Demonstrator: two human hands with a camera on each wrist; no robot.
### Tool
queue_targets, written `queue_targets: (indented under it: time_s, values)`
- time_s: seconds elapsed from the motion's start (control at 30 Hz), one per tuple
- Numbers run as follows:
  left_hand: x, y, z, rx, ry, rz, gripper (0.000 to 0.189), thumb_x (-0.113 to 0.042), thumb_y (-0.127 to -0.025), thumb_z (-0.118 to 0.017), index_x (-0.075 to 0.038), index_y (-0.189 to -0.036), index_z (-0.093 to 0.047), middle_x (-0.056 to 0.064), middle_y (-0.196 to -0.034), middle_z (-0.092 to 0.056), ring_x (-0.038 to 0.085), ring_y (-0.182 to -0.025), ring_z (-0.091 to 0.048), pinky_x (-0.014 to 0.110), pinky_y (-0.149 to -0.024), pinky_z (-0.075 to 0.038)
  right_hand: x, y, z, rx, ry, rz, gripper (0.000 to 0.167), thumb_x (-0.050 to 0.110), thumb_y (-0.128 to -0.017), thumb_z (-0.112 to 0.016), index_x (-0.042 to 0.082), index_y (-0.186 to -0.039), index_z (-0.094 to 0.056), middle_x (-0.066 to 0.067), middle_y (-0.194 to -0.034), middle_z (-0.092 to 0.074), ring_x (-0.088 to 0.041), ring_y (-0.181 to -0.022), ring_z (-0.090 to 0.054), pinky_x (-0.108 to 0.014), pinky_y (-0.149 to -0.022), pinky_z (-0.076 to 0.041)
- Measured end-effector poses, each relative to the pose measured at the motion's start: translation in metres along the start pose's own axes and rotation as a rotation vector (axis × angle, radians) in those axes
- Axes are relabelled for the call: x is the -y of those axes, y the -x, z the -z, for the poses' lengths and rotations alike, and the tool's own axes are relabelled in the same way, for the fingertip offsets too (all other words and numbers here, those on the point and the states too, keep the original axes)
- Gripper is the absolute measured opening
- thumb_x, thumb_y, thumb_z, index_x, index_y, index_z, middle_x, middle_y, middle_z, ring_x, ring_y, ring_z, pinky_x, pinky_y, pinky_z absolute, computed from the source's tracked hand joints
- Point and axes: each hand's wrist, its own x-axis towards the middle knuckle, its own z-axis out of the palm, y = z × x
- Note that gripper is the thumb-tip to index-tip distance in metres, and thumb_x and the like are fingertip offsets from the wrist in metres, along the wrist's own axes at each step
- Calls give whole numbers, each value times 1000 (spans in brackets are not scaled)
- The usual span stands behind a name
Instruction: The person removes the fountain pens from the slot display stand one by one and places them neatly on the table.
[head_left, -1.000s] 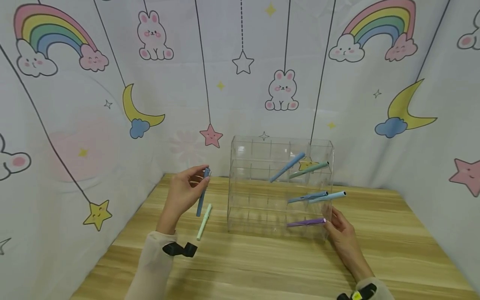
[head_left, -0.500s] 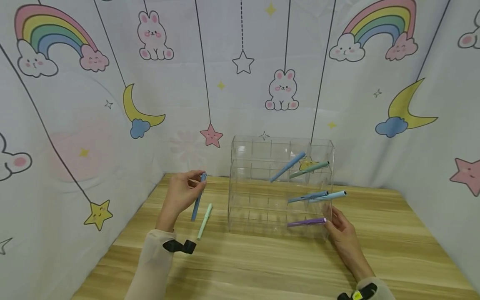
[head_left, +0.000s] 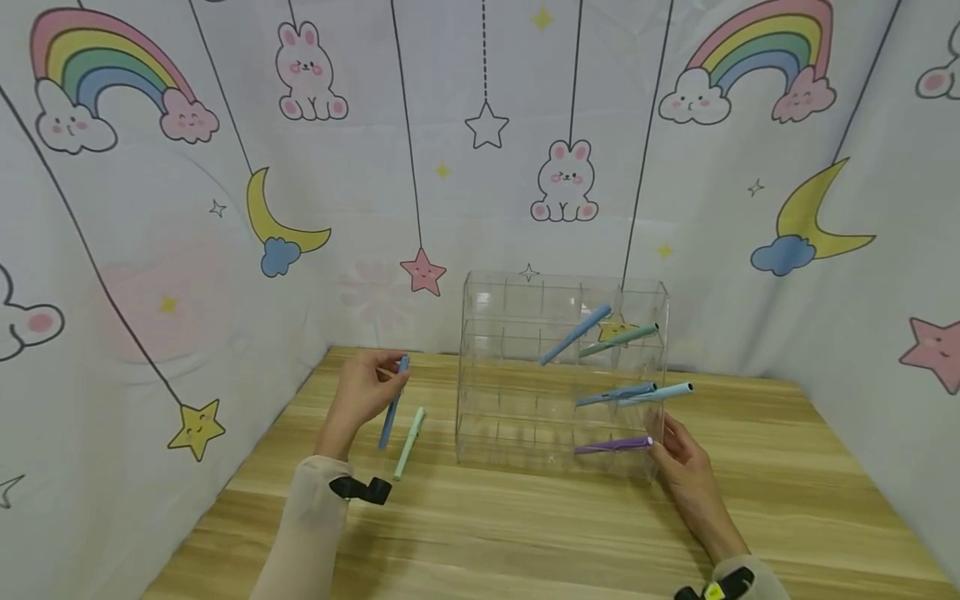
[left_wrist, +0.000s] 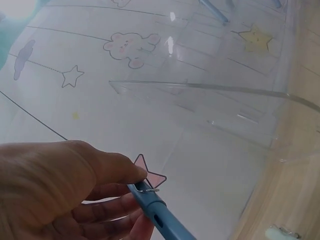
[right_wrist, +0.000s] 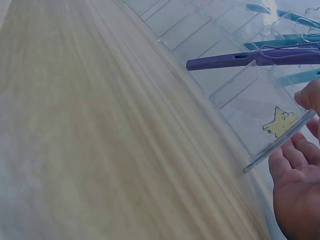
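My left hand (head_left: pixel 360 398) pinches a blue pen (head_left: pixel 392 415) near its upper end, thumb against fingers. The pen slants down over the table, left of a clear acrylic pen rack (head_left: pixel 459 375). In the left wrist view the thumb lies on the blue pen (left_wrist: pixel 167 220) by its metal clip. A mint-green pen (head_left: pixel 409 443) lies on the table close by. My right hand (head_left: pixel 688 471) holds the rack's right side panel (right_wrist: pixel 280 142), thumb on one face and fingers on the other. A purple pen (head_left: pixel 613 446) rests in the rack's lowest tier.
Higher in the rack sit a blue pen (head_left: pixel 574 335), a green pen (head_left: pixel 618 340), a darker blue pen (head_left: pixel 615 394) and a light blue pen (head_left: pixel 656 394), all tilted. The wooden table (head_left: pixel 480 542) meets a white printed curtain (head_left: pixel 360 208) behind and at both sides.
My left hand has lowered the blue pen and drawn it slightly left, nearer the table. The right hand and the rack stay where they were.
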Motion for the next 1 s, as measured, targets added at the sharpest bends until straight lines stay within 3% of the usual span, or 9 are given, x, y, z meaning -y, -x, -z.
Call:
queue_targets:
  time_s: [0.17, 0.27, 0.37, 0.5, 0.6, 0.63, 0.7, 0.83, 1.0]
  values:
    - [9, 0, -4, 43, -3, 49, 37, -13, -101, -71, 3, -135, -72, 26, -111, -78, 38, -91, -79, 42, -74, -67, -1, -1, -1, -10, 0, 18, 61, 15, -112, -57, 0, -166, -33, -35, -163, -42, 26, -117, -53, -3, -94, -49]
    - [16, 0, -7, 67, -5, 77, 38, -12, -101, -71, 3, -135, -71, 27, -112, -78, 39, -92, -79, 41, -73, -67, -1, -1, -1, -15, 1, 21, 61, 15, -112, -58, 0, -166, -35, -23, -161, -49, 24, -118, -54, -4, -94, -50]
    - [22, -1, -11, 87, -21, 83, 37, -11, -100, -71, 4, -134, -71, 26, -110, -79, 40, -91, -80, 41, -72, -67, -1, -1, -1, -16, 6, 19, 60, 16, -112, -58, 0, -165, -36, -23, -159, -50, 23, -118, -54, -5, -94, -51]
    - [28, -1, -15, 107, -42, 79, 36, -10, -98, -73, 4, -131, -73, 24, -104, -80, 33, -83, -79, 34, -65, -63, 0, 0, 0, -21, 6, 16, 60, 16, -112, -58, 1, -165, -37, 0, -151, -61, 23, -117, -55, -5, -94, -51]
    - [33, -2, -20, 121, -44, 97, 36, -9, -97, -73, 2, -131, -75, 22, -102, -80, 21, -75, -72, 26, -59, -54, 0, 0, 1, -28, 13, 9, 60, 18, -111, -60, 2, -165, -38, 20, -138, -59, 22, -117, -56, -5, -94, -51]
    - [34, -2, -21, 129, -43, 107, 36, -9, -96, -74, 2, -130, -75, 22, -101, -80, 19, -73, -70, 25, -59, -52, -1, 0, 1, -28, 14, 8, 60, 18, -111, -60, 2, -165, -38, 18, -140, -60, 23, -117, -55, -5, -94, -51]
    - [37, -2, -24, 141, -47, 126, 36, -9, -95, -74, 4, -129, -75, 22, -100, -80, 17, -72, -67, 24, -59, -50, 0, 1, 1, -27, 23, 0, 60, 18, -112, -59, 3, -166, -38, 1, -150, -60, 23, -117, -55, -5, -94, -51]
    - [41, 0, -28, 160, -62, 155, 35, -9, -94, -74, 7, -125, -75, 22, -97, -80, 21, -76, -69, 25, -61, -51, 1, 1, 0, -20, 31, -14, 61, 19, -112, -57, 4, -167, -35, -32, -162, -45, 25, -116, -52, -4, -94, -49]
    - [45, 1, -33, 163, -94, 176, 31, -9, -94, -74, 7, -121, -76, 21, -97, -79, 26, -81, -71, 29, -64, -55, 1, 0, 0, -17, 22, -8, 61, 17, -112, -57, 3, -167, -34, -35, -162, -44, 25, -117, -52, -3, -94, -49]
